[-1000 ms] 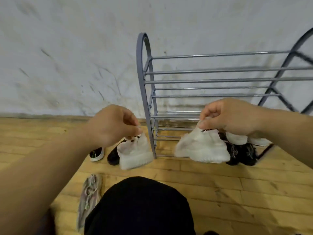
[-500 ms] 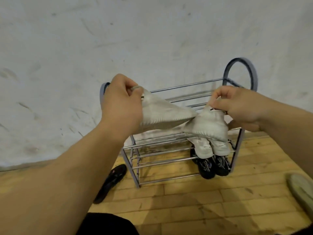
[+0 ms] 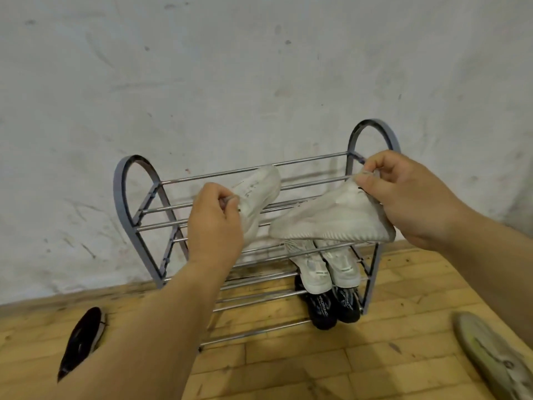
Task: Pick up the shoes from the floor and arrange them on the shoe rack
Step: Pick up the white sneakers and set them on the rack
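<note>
Far left on the wood floor [image 3: 288, 362]: a black shoe [image 3: 82, 340], lying loose, well apart from the shoe rack [image 3: 135, 215]. Rack is grey metal w/ arched ends, stands against the white wall [image 3: 230, 82]. Left hand [image 3: 215, 226] over the rack's left-centre; grip pinched on the heel end of a white sneaker [image 3: 256, 194], toe pointing up & back over the top-tier bars; can't tell if it rests on them. Right hand [image 3: 403, 194] near the right arch; grip pinched on the heel of the second white sneaker [image 3: 331, 220], held sideways, toe to the left, sole down, above the front of the top tier. Lower right of rack: pale sneaker pair [image 3: 328, 267] on the middle tier, black pair [image 3: 334, 308] below. Far right on floor: a greyish shoe [image 3: 496, 359], partly cut off by the frame edge.
</note>
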